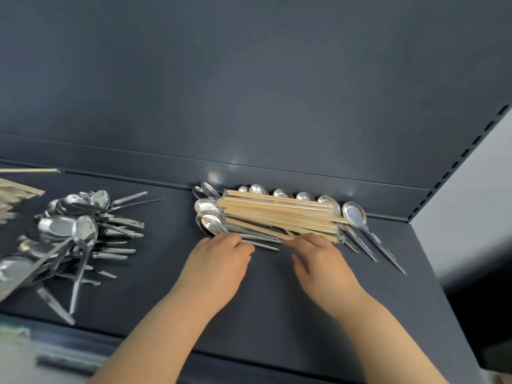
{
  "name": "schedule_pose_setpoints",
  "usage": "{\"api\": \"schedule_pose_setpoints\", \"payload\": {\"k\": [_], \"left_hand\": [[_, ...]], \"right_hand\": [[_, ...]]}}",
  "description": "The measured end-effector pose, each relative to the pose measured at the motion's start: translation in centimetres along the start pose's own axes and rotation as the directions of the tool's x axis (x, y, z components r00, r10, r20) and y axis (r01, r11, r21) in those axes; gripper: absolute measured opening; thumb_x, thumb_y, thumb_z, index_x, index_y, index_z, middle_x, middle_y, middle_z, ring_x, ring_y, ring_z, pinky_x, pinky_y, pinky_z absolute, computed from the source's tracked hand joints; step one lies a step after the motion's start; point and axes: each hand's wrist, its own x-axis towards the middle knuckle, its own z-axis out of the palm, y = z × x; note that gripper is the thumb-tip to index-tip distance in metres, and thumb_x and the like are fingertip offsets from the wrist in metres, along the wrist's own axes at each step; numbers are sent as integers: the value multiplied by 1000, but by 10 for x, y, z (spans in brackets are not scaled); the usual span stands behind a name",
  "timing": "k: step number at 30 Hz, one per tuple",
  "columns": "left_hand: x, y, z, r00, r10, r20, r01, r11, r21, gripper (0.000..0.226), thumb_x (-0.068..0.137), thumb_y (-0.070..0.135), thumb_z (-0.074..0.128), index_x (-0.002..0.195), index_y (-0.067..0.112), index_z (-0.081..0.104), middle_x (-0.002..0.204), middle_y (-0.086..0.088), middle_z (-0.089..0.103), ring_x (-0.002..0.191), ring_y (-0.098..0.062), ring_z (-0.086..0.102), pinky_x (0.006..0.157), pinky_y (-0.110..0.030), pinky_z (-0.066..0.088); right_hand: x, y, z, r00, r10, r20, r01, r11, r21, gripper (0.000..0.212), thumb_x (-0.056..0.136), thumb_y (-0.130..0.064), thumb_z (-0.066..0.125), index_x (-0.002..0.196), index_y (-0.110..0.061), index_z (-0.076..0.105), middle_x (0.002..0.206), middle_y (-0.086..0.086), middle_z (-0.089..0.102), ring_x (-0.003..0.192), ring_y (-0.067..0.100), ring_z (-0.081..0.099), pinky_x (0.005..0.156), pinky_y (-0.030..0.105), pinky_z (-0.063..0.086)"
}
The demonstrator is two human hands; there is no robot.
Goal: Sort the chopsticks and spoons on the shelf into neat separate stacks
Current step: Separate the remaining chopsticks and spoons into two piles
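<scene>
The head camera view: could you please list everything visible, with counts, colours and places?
shelf: one, dark blue-grey, lower frame.
back panel: one, dark blue-grey, behind shelf.
spoon heap: many, silver, left.
chopstick bundle: many, pale wood, centre, lying on spoons.
spoons under bundle: several, silver, centre against back panel.
edge chopsticks: few, pale wood, far left, cut off.
left hand: one, at spoon handles before bundle.
right hand: one, at bundle's front edge.
</scene>
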Motion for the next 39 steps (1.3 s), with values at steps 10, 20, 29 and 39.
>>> {"api": "schedule_pose_setpoints", "payload": {"k": [10, 20, 29, 39], "left_hand": [[-23, -31, -17, 989, -146, -14, 146, 989, 31, 21, 62, 16, 83, 79, 22, 74, 67, 7, 62, 57, -19, 60, 46, -30, 49], [14, -70, -9, 912, -406, 67, 411, 905, -110, 18, 93, 22, 50, 105, 19, 63, 100, -1, 58, 90, -25, 57, 71, -38, 50], [26, -66, 6, 845, -453, 285, 534, 755, -380, 26, 96, 35, 45, 116, 21, 55, 97, -2, 66, 89, -22, 60, 77, -34, 49], [38, -60, 8, 868, -329, 372, 473, 777, -415, 40, 91, 16, 50, 128, 29, 40, 80, 4, 54, 74, -17, 53, 61, -28, 42]], "right_hand": [[51, -15, 30, 982, 92, 164, -70, 988, -136, 18, 94, -19, 47, 107, -17, 60, 109, 3, 56, 101, 22, 49, 84, 34, 45], [34, -19, 10, 955, 248, 163, -224, 963, -149, 9, 89, -25, 55, 96, -24, 61, 100, -3, 56, 95, 20, 54, 77, 32, 49], [39, -35, 23, 870, 430, 243, -419, 903, -98, 9, 88, -29, 60, 89, -21, 55, 101, 0, 57, 93, 19, 54, 80, 31, 47], [18, -42, 9, 811, 559, 173, -572, 819, 38, 13, 86, -25, 62, 73, -26, 63, 76, -7, 65, 77, 13, 59, 71, 27, 49]]}}
